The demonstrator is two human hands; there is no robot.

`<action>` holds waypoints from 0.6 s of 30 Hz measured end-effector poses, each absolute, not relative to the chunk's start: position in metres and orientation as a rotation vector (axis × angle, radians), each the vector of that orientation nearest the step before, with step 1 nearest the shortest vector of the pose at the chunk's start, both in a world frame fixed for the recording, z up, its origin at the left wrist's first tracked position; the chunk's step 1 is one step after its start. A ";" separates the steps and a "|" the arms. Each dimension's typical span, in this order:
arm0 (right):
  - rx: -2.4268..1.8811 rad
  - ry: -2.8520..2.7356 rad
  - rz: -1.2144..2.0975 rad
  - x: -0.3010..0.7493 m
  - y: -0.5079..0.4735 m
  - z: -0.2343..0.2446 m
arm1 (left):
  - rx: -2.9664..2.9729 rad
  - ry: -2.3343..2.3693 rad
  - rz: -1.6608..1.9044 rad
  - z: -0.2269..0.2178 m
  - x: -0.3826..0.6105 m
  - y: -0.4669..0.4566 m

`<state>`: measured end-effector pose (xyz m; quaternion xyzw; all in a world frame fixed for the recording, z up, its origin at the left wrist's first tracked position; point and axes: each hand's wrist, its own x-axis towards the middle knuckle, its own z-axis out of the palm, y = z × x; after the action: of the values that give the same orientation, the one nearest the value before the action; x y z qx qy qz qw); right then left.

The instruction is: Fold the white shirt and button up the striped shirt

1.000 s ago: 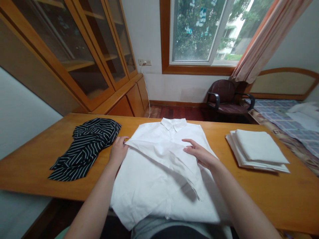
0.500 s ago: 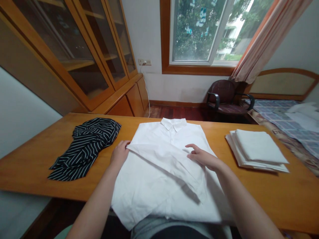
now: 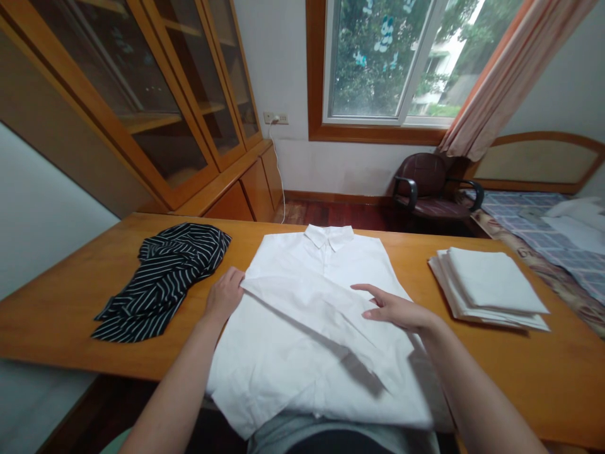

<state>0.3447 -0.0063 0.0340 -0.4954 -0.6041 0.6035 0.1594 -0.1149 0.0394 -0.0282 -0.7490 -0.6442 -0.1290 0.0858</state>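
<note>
A white collared shirt (image 3: 302, 328) lies flat on the wooden table (image 3: 61, 302), collar away from me, one sleeve folded diagonally across its front. My left hand (image 3: 225, 294) pinches the shirt's left edge where the sleeve folds over. Over the folded sleeve on the right side rests my right hand (image 3: 397, 309), flat, with its fingers stretched out. The shirt's hem hangs over the near table edge.
A crumpled black-and-white striped garment (image 3: 163, 277) lies on the table at the left. A stack of folded white cloth (image 3: 489, 287) sits at the right. Behind the table are a glass-door cabinet (image 3: 142, 107), a dark armchair (image 3: 432, 189), a window and a bed (image 3: 553, 233).
My right hand has slid rightward and toward me along the folded sleeve, smoothing it flatter. My left hand has stayed at the shirt's left edge.
</note>
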 end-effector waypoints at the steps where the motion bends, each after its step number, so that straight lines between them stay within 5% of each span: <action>1: -1.399 -1.677 1.724 0.345 -0.006 0.034 | -2.230 -1.930 -0.373 -0.027 -0.115 0.039; 8: -1.479 -1.845 1.731 0.349 0.001 0.016 | -2.223 -2.056 -0.500 -0.027 -0.115 0.044; 18: -1.332 -2.230 0.533 0.295 0.042 -0.010 | -2.127 -2.047 -0.513 -0.026 -0.105 0.058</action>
<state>0.2951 0.0421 -0.0100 -0.4873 -0.8158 0.1950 0.2426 -0.1046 0.0576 -0.0264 -0.7079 -0.6815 -0.1707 0.0727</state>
